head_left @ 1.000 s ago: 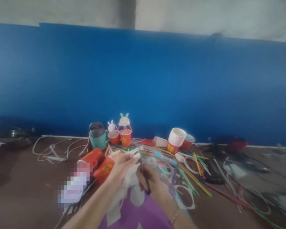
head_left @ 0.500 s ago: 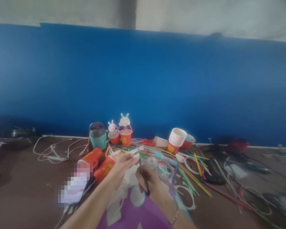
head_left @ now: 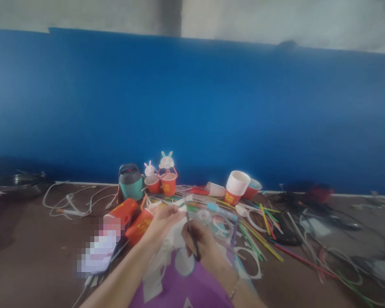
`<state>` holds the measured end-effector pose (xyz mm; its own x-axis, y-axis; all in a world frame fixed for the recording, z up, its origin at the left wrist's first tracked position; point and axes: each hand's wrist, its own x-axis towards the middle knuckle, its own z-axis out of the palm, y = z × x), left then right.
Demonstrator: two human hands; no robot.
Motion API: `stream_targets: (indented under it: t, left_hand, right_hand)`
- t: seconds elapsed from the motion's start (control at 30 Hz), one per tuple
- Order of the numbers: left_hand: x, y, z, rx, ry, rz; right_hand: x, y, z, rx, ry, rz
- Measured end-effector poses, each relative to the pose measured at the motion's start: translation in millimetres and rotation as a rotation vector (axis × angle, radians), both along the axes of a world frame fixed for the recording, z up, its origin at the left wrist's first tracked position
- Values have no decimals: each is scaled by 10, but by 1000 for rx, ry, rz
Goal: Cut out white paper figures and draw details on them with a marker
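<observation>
In my right hand (head_left: 199,241) is a pair of scissors (head_left: 196,248) with dark handles, the blades pointing up and away from me. My left hand (head_left: 167,220) pinches a small white piece of paper (head_left: 181,208) right beside the blades. Whether the blades are closed on it is too blurred to tell. Below my hands lies a purple sheet (head_left: 192,286), with a white paper circle (head_left: 184,262) and white paper scraps (head_left: 153,286) on it.
Behind my hands stand a teal jar (head_left: 131,186), a red cup with a rabbit figure (head_left: 168,185) and stacked paper cups (head_left: 238,184). Coloured sticks (head_left: 259,241), tape rolls (head_left: 221,226) and a paper ring (head_left: 259,269) lie to the right. A phone (head_left: 99,256) and red cups (head_left: 141,226) are left.
The view has shifted very slightly. Both hands keep nearly the same pose, with the scissors against the white paper.
</observation>
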<state>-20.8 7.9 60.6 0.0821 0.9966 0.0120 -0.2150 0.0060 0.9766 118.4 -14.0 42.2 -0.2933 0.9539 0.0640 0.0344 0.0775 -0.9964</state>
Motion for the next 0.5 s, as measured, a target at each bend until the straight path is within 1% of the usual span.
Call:
stream_targets:
  t: [0.1,0.2,0.37,0.5]
  left_hand:
    - [-5,-9,43,-19,20,-58]
    - [-22,4,50,-31,34,-90]
    - [-75,49,5,-38,65,-102]
    - [-109,68,-9,-43,90,-88]
  right_hand:
    - [3,-23,78,-3,20,11]
    - [5,-26,101,-23,21,22]
    - [7,-4,14,-19,6,8]
    - [11,23,-79,-4,40,29]
